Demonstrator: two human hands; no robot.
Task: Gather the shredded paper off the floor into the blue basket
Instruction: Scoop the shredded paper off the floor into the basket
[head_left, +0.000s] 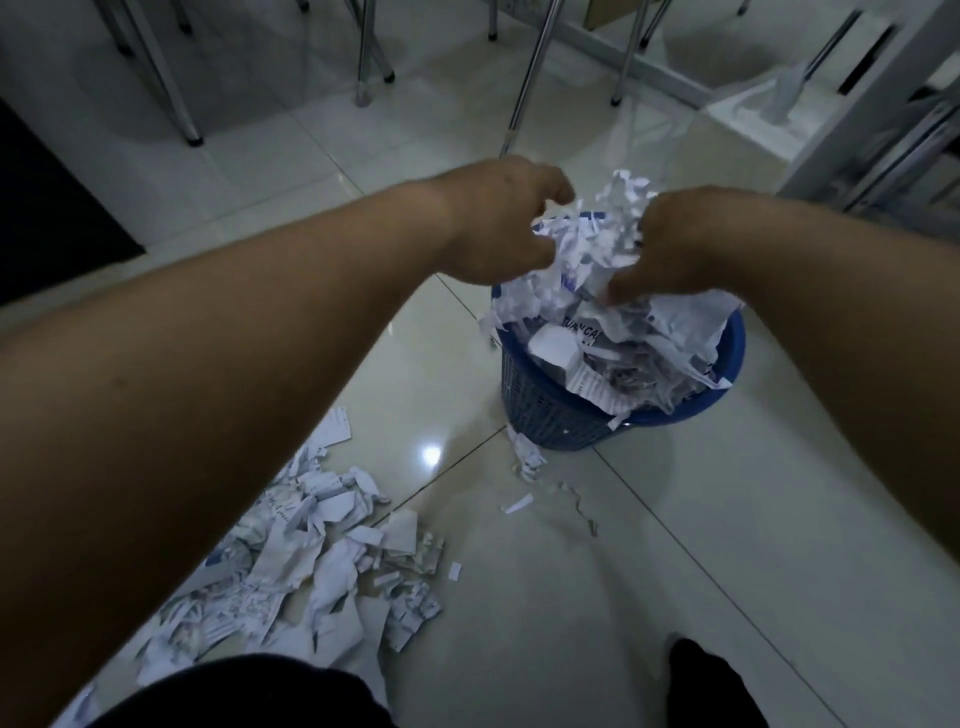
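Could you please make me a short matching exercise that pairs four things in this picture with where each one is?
Things:
1. blue basket
2. floor pile of shreds
3. paper bundle
4. chair leg

Places:
a. gripped between the left hand and right hand
b. on the tiles at lower left
c. far end of the floor, top of the picture
d. standing below the hands, heaped full

Pairs: 1-d, 2-b, 3-a, 4-c
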